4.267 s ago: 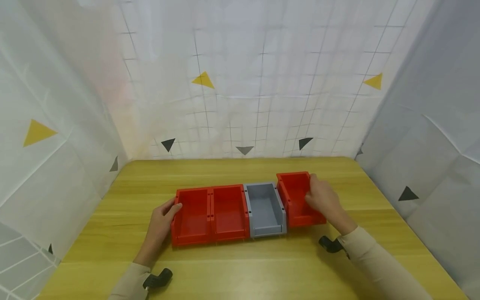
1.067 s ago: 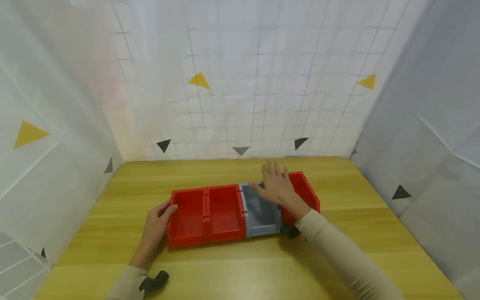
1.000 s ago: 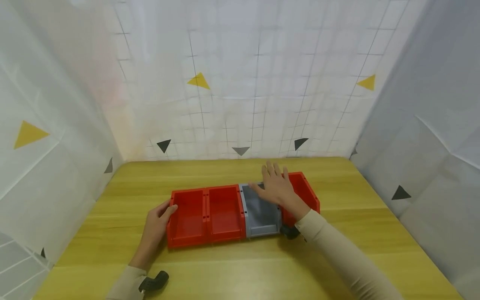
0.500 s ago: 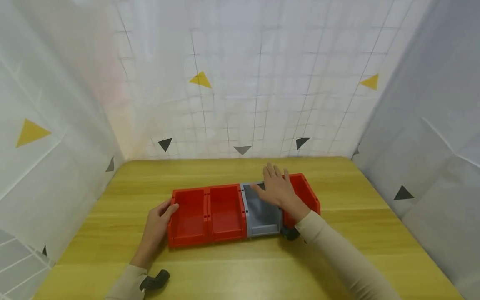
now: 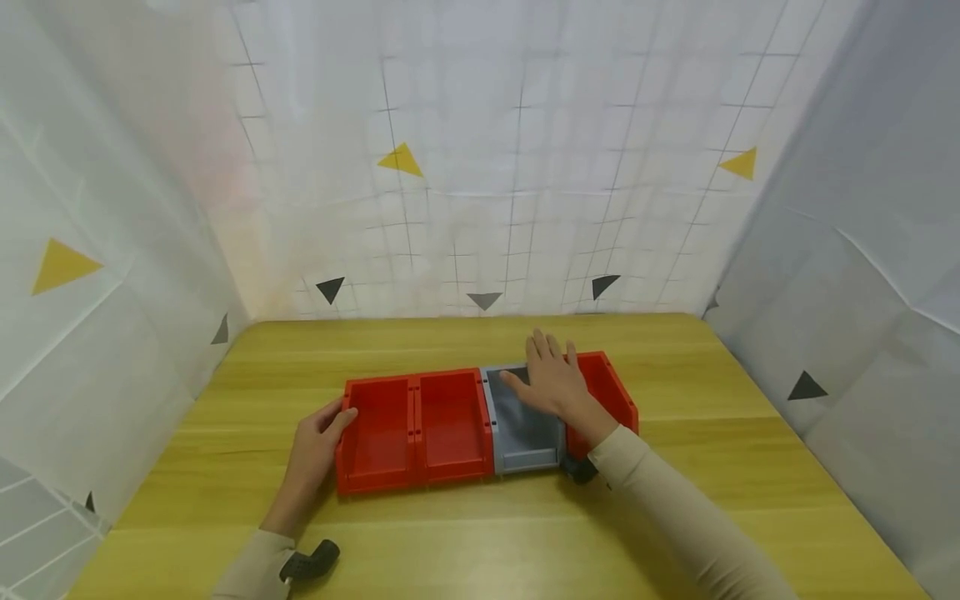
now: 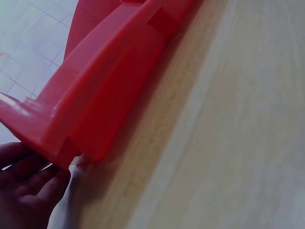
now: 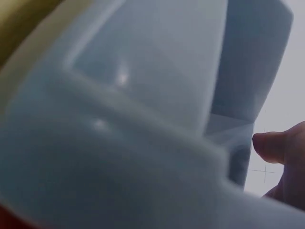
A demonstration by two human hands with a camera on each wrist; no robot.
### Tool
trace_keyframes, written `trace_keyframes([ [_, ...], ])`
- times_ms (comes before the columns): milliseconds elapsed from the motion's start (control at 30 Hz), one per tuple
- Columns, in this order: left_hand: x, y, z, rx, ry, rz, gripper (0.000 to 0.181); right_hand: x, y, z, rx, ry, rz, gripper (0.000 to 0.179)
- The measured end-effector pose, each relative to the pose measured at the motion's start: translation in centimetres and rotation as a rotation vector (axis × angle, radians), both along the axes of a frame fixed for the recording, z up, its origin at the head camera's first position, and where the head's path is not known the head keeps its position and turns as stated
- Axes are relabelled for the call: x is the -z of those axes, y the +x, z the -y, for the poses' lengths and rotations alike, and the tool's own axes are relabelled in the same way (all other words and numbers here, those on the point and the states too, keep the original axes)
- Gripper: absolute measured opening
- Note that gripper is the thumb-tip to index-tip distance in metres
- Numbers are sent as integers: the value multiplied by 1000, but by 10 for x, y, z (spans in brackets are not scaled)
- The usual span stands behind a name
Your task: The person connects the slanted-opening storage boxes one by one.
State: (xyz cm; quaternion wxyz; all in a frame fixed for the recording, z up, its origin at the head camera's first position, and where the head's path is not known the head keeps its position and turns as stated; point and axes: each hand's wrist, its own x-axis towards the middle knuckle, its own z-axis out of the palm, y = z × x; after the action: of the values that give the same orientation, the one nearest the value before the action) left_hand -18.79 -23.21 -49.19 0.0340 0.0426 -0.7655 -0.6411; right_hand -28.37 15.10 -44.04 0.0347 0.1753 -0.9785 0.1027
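Observation:
Four-sided plastic storage bins stand side by side on the table in the head view. At the left end is a red bin; my left hand pinches its outer wall, thumb over the rim. A second red bin adjoins it, followed by a grey-blue bin. At the right end, another red bin sits against the grey one, partly hidden by my right hand. That hand lies with straight fingers over the seam between those two. The right wrist view shows the grey-blue bin very close, with the thumb beyond.
The wooden table carries the row near its middle. White sheeting with yellow and dark triangles rises behind and on both sides. Black wrist devices are worn at the cuffs.
The right hand has let go of the right red bin's outer wall and moved left over the seam. That bin has shifted slightly nearer and against the grey one. The left hand keeps its hold.

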Motion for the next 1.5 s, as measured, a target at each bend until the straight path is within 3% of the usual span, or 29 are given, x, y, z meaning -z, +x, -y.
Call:
trace_keyframes([
  [300,1,-1,0,2,-26,22,65,4,1,0,2,-15,4,93],
  [1000,-1,-2,2,36,7,6,65,11,1,-1,-20,-134,2,88],
  [1500,0,-2,1,47,33,1,66,13,1,-2,-6,-81,10,83],
])
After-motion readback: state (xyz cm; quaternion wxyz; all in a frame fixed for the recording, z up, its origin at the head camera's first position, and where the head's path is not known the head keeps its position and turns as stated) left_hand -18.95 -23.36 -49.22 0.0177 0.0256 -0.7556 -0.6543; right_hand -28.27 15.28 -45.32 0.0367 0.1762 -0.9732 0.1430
